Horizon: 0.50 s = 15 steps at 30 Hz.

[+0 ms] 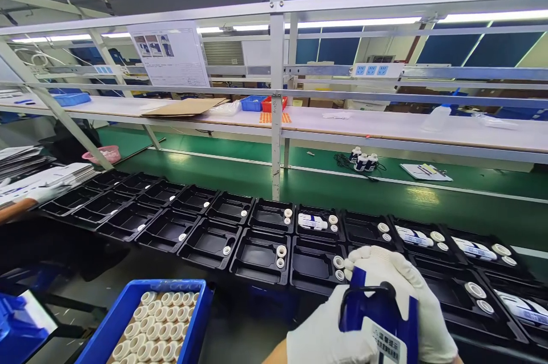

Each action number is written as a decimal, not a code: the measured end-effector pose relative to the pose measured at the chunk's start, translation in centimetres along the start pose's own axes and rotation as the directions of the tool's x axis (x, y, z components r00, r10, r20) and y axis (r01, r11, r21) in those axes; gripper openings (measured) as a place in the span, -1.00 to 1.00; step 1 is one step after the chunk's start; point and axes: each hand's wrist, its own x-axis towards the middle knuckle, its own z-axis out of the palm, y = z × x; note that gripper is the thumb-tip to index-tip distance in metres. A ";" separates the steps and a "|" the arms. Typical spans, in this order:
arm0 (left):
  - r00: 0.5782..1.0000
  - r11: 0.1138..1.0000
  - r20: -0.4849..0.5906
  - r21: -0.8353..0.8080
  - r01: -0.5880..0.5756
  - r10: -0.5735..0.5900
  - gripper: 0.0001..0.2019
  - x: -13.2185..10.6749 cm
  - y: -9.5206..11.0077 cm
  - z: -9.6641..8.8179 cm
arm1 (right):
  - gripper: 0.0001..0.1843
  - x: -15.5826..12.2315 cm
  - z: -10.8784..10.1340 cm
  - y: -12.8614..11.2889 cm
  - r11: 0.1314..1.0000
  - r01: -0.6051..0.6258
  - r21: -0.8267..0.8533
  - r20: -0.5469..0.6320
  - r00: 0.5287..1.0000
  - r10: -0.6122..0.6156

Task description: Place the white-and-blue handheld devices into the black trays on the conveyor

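Note:
Both my hands wear white gloves and are closed round a blue and white device with a black loop and a printed label, held low at the front right. My left hand grips its left side. My right hand wraps over its top and right side. Just beyond them lies a double row of black plastic trays. Most trays hold small white rings. Some trays on the right also hold a white and blue device.
A blue bin full of white rings stands at the front left. A green belt runs behind the trays, with a clipboard and a bundle of devices. A metal post carries a shelf with cardboard.

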 end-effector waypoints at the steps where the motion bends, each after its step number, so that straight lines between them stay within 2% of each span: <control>1: 0.999 0.997 -0.025 0.073 0.029 -0.028 -0.05 -0.4 0.1 -0.1 | -0.60 0.0 0.1 0.1 0.998 -0.003 0.059 0.006 1.000 0.002; 3: 0.994 0.949 -0.105 0.310 0.055 -0.024 -0.06 -1.3 -0.3 -0.6 | -0.64 -0.1 0.3 0.2 0.992 -0.018 0.125 0.015 1.000 0.016; 4: 0.984 0.888 -0.168 0.459 0.027 0.057 -0.08 -1.8 -0.9 -0.9 | -0.64 -0.1 0.4 0.2 0.991 -0.030 0.131 0.021 0.999 0.028; 5: 0.951 0.791 -0.233 0.611 -0.021 0.205 -0.13 -2.3 -1.8 -1.1 | -0.62 -0.1 0.5 0.1 0.992 -0.041 0.118 0.028 0.999 0.038; 6: 0.875 0.660 -0.273 0.748 -0.068 0.399 -0.20 -2.8 -2.8 -1.3 | -0.58 0.0 0.6 0.0 0.995 -0.043 0.092 0.026 0.999 0.041; 7: 0.759 0.498 -0.264 0.863 -0.091 0.596 -0.29 -3.1 -4.0 -1.4 | -0.54 0.1 0.7 -0.2 0.997 -0.041 0.065 0.020 0.999 0.040; 8: 0.626 0.317 -0.200 0.945 -0.080 0.753 -0.39 -3.4 -5.2 -1.5 | -0.50 0.2 0.9 -0.3 0.998 -0.038 0.043 0.014 0.999 0.037; 9: 0.515 0.144 -0.099 0.989 -0.047 0.852 -0.50 -3.5 -6.2 -1.6 | -0.48 0.3 1.1 -0.5 0.999 -0.029 0.028 0.008 1.000 0.029; 10: 0.440 -0.014 0.022 1.000 -0.021 0.898 -0.61 -3.5 -7.1 -1.7 | -0.47 0.4 1.3 -0.7 1.000 -0.019 0.022 0.004 1.000 0.019; 12: 0.365 -0.243 0.230 0.970 -0.010 0.902 -0.75 -3.0 -7.8 -1.9 | -0.48 0.7 1.6 -1.0 0.999 -0.021 0.025 0.019 1.000 0.020; 14: 0.289 -0.359 0.344 0.933 -0.001 0.893 -0.79 -2.0 -7.5 -2.0 | -0.52 1.1 2.0 -1.0 0.999 -0.038 0.037 0.022 0.999 0.037; 15: 0.254 -0.380 0.367 0.925 0.001 0.895 -0.82 -1.4 -7.1 -2.0 | -0.56 1.3 2.1 -0.9 0.997 -0.055 0.048 0.001 0.998 0.055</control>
